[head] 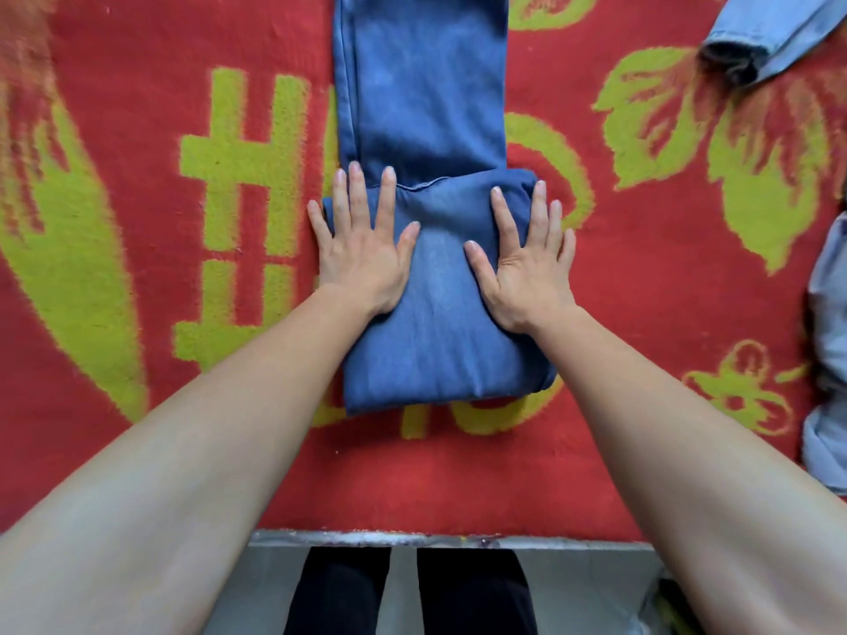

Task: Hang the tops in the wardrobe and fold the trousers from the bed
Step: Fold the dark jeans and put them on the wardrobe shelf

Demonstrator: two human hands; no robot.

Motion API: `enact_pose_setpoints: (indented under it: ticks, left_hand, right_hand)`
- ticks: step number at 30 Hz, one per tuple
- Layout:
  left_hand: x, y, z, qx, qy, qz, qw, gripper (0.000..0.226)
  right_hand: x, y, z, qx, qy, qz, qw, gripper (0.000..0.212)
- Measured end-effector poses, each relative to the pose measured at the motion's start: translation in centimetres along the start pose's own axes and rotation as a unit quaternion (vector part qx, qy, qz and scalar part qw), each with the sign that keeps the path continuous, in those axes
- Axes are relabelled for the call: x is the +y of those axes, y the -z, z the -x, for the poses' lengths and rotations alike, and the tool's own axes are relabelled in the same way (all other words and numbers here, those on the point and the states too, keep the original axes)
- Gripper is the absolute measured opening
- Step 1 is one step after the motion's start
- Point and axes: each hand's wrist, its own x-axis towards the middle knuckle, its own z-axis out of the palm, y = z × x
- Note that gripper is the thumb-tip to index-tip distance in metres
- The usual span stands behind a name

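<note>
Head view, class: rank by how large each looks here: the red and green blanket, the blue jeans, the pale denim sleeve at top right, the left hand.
1. Red and green blanket
2. Blue jeans
3. and 4. Pale denim sleeve, cut off by the frame, and left hand: too alike to rank.

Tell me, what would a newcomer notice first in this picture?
First, the red blanket with big yellow-green patterns, which fills nearly the whole view. In its middle lie blue jeans, partly folded, with the left hand and the right hand pressed flat on the folded part. Paler denim pieces lie at the right edge.
</note>
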Motion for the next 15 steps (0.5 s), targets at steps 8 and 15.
enact_pose_setpoints:
  ticks: [8, 15]
  left_hand:
    - [-0.6, 4.0, -2.0, 0.102, 0.064, 0.156, 0.980, 0.074]
    - [-0.1, 10.1, -14.2, 0.054, 0.224, 0.609, 0.759, 0.085]
  right_hand:
    - [-0.4, 4.2, -4.2, 0.146, 0.000, -0.214, 0.966, 0.070]
    - [-4.3, 10.1, -17.9, 0.011, -0.067, -0.409, 0.910, 0.049]
